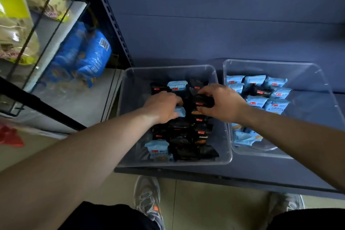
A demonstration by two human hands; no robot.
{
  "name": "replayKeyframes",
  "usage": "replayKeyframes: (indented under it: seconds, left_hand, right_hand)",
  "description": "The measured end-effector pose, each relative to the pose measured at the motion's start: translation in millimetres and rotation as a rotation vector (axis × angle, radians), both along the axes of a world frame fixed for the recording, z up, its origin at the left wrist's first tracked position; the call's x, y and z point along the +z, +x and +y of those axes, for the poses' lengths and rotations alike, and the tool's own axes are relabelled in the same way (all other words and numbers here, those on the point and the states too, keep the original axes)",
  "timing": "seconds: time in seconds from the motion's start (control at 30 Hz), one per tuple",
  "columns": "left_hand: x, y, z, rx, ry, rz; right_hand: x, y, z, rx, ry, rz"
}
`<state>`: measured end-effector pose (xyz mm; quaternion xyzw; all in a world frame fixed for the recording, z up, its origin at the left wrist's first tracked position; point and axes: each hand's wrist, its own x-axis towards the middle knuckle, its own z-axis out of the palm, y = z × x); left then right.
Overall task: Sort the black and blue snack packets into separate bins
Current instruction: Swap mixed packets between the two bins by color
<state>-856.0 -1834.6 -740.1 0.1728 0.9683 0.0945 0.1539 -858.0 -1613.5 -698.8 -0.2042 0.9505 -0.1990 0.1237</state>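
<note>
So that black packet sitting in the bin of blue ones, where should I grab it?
Come from above and pinch the black packet across its short width. It lies flat on the blue packets, top face exposed, ends hemmed in by neighbours inside the right bin.

Two bins are sitting side by side on a shelf, the left bin holding both hands, the right bin beside it.

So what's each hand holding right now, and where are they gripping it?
The left hand pinches a blue packet at its left end. The right hand holds a black packet, fingers over its top edge.
</note>
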Motion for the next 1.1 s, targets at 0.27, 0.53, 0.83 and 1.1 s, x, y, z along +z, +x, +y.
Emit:
replayKeyframes:
  seconds: [0.27, 0.53, 0.83, 1.1]
  left_hand:
    - [-12.2, -6.1, 4.1, 0.021, -0.047, -0.052]
    - [-13.2, -0.6, 4.0, -0.054, -0.065, 0.041]
    - [10.7, -11.0, -1.1, 0.043, 0.002, -0.065]
    - [71.6, 9.7, -52.6, 0.296, 0.314, 0.11]
  right_hand:
    - [-8.2, -4.0, 8.4, 0.026, 0.026, 0.018]
    - [-8.0, -1.6, 12.2, 0.052, 0.005, 0.037]
    - [-2.8, -0.5, 15.0, -0.01, -0.106, 0.001]
    - [12.2, -9.3, -12.9, -0.14, -0.282, 0.083]
